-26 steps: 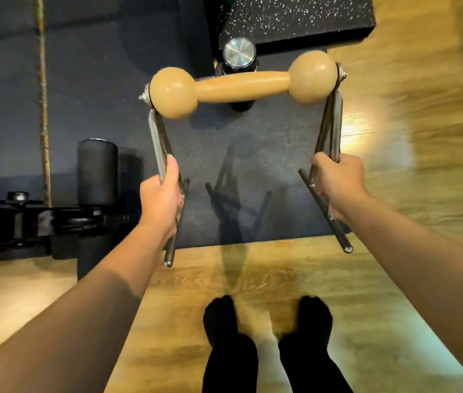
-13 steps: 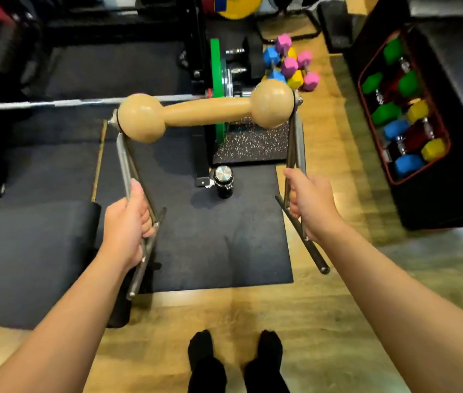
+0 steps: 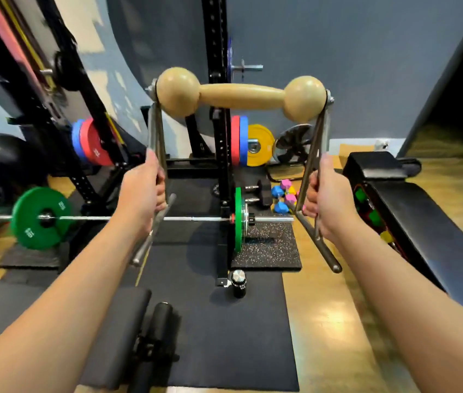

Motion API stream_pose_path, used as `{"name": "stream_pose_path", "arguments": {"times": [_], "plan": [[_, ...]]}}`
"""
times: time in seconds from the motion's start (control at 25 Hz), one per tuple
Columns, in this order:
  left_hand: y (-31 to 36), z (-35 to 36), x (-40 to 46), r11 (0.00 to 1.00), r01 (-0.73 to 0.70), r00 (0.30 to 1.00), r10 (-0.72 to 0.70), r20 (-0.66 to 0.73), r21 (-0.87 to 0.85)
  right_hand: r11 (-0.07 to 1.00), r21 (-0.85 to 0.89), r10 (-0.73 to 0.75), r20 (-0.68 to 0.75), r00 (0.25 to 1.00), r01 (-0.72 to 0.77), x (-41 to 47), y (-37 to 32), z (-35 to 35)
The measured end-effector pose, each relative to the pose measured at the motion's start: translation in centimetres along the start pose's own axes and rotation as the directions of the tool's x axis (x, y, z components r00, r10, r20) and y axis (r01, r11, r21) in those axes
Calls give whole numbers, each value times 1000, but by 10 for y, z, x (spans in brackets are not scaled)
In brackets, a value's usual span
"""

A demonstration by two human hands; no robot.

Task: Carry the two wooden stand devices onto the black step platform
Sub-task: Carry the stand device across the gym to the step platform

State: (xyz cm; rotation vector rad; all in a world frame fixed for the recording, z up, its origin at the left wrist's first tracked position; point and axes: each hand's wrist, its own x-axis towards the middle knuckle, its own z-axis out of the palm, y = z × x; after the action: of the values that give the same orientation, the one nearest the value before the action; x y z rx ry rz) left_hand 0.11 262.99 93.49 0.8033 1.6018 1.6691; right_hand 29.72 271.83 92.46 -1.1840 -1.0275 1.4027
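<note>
I hold one wooden stand device (image 3: 240, 95) up in front of me: a pale dumbbell-shaped wooden bar with a ball at each end, mounted on metal legs. My left hand (image 3: 142, 191) is closed around the left metal leg and my right hand (image 3: 323, 198) around the right one. The leg feet hang free in the air below my hands. A black padded platform (image 3: 423, 222) lies low at the right. No second wooden device is in view.
A black squat rack upright (image 3: 219, 109) stands straight ahead with a barbell (image 3: 139, 218) carrying green plates across it. Coloured plates and small dumbbells (image 3: 281, 194) sit behind. A black bottle (image 3: 238, 282) stands on the dark mat. A bench with roller pads (image 3: 151, 336) lies at lower left.
My view has lifted from the floor and my feet to the rack and wall. The device stays in both hands, raised higher and held more upright.
</note>
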Motion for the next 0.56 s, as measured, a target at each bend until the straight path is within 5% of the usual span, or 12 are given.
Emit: {"name": "stream_pose_path", "arguments": {"times": [0.24, 0.56], "plan": [[131, -7, -38, 971, -231, 973, 229, -26, -56, 982, 30, -190, 81, 978, 188, -26, -129, 17], [224, -39, -89, 885, -465, 878, 463, -120, 16, 935, 96, -354, 213, 911, 340, -61, -214, 53]]}}
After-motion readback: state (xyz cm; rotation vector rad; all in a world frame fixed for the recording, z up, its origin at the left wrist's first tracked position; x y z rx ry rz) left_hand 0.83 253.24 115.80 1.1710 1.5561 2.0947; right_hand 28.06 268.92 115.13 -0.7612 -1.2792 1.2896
